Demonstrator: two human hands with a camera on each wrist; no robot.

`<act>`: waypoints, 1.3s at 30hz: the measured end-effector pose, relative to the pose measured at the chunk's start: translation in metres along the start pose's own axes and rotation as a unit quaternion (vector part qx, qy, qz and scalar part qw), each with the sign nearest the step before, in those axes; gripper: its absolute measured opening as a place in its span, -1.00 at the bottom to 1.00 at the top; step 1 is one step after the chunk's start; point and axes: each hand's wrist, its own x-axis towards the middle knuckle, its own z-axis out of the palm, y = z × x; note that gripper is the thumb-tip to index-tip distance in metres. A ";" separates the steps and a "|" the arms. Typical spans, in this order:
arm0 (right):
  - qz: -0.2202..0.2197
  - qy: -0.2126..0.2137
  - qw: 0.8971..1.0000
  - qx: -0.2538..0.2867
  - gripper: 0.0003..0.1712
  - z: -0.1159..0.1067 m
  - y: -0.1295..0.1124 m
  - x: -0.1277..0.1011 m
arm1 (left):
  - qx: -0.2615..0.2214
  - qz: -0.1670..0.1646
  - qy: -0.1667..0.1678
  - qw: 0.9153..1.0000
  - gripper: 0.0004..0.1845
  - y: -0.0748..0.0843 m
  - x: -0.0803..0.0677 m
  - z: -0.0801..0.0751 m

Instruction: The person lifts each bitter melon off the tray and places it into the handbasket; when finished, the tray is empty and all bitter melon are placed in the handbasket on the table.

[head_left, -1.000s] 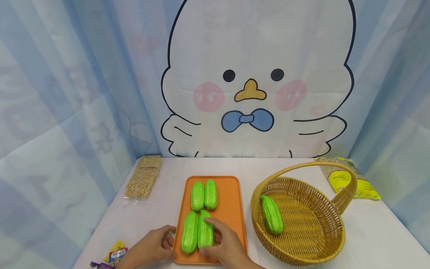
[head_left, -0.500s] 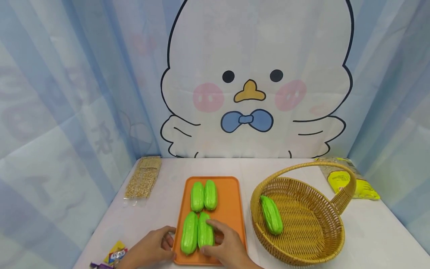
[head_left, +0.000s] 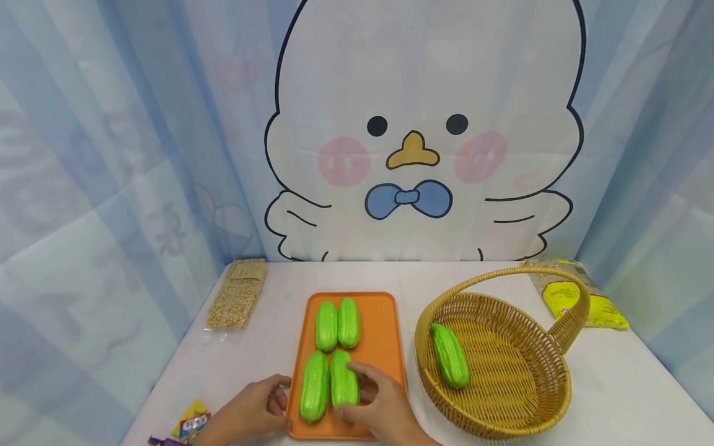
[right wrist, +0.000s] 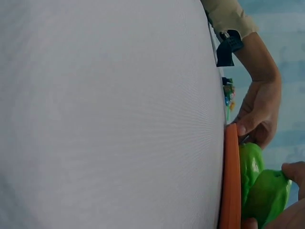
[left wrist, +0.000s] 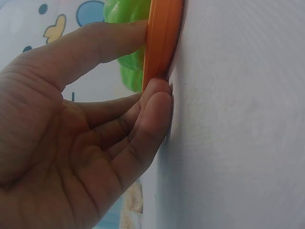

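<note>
On an orange tray point(head_left: 380, 328) lie several ridged, bright green bitter melons, two at the far end and two at the near end. My right hand point(head_left: 385, 402) grips the near right bitter melon point(head_left: 343, 378) between thumb and fingers; a narrow gap separates it from the near left bitter melon point(head_left: 315, 387). With thumb and fingertips, my left hand point(head_left: 251, 406) holds the tray's left edge. In the left wrist view its thumb point(left wrist: 121, 38) presses against the orange rim point(left wrist: 162, 38). Another bitter melon point(head_left: 450, 356) lies inside a wicker basket point(head_left: 515, 427).
The basket stands right of the tray, its tall handle point(head_left: 519, 271) arching over it. Behind it lies a yellow bag point(head_left: 586, 303). A clear packet of grains point(head_left: 237, 294) is at the back left, and small colourful wrappers point(head_left: 192, 424) lie by my left forearm.
The near right bitter melon has shifted slightly right with my right hand, away from the one beside it. My left hand stays at the tray edge.
</note>
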 end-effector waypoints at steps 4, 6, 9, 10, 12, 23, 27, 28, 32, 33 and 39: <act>-0.010 -0.002 1.000 0.004 -0.15 -0.006 -0.004 -0.005 | 0.000 0.002 0.000 1.000 -0.27 -0.001 0.000 0.000; -0.009 -0.003 1.000 0.008 -0.17 -0.009 -0.008 -0.009 | 0.001 0.001 0.001 1.000 -0.27 0.000 -0.001 0.000; -0.009 -0.004 1.000 0.016 -0.17 -0.015 -0.015 -0.015 | 0.000 -0.001 0.002 1.000 -0.29 0.000 -0.001 0.000; -0.011 -0.003 1.000 0.011 -0.18 -0.017 -0.018 -0.018 | 0.001 -0.004 0.002 1.000 -0.29 0.001 -0.001 0.000; -0.016 -0.005 1.000 0.010 -0.18 -0.020 -0.024 -0.024 | 0.001 -0.007 0.004 1.000 -0.30 0.002 -0.001 0.000; -0.097 -0.003 0.995 0.028 -0.21 -0.044 -0.060 -0.056 | 0.003 -0.021 0.009 1.000 -0.31 0.004 -0.001 0.002; -0.174 -0.002 0.985 0.001 -0.22 -0.057 -0.067 -0.067 | 0.000 -0.017 0.008 1.000 -0.30 0.004 -0.001 0.001; -0.189 -0.003 0.982 0.000 -0.22 -0.060 -0.068 -0.070 | -0.002 -0.016 0.008 1.000 -0.30 0.004 0.000 0.001; -0.216 -0.006 0.976 -0.016 -0.19 -0.073 -0.073 -0.082 | -0.003 -0.019 0.005 1.000 -0.30 0.003 0.000 0.001; -0.219 -0.004 0.975 -0.020 -0.18 -0.076 -0.074 -0.085 | -0.003 -0.021 0.005 1.000 -0.30 0.003 0.000 0.001; -0.236 0.021 0.970 -0.052 -0.11 -0.090 -0.079 -0.103 | 0.001 -0.021 0.003 1.000 -0.29 0.002 0.001 0.001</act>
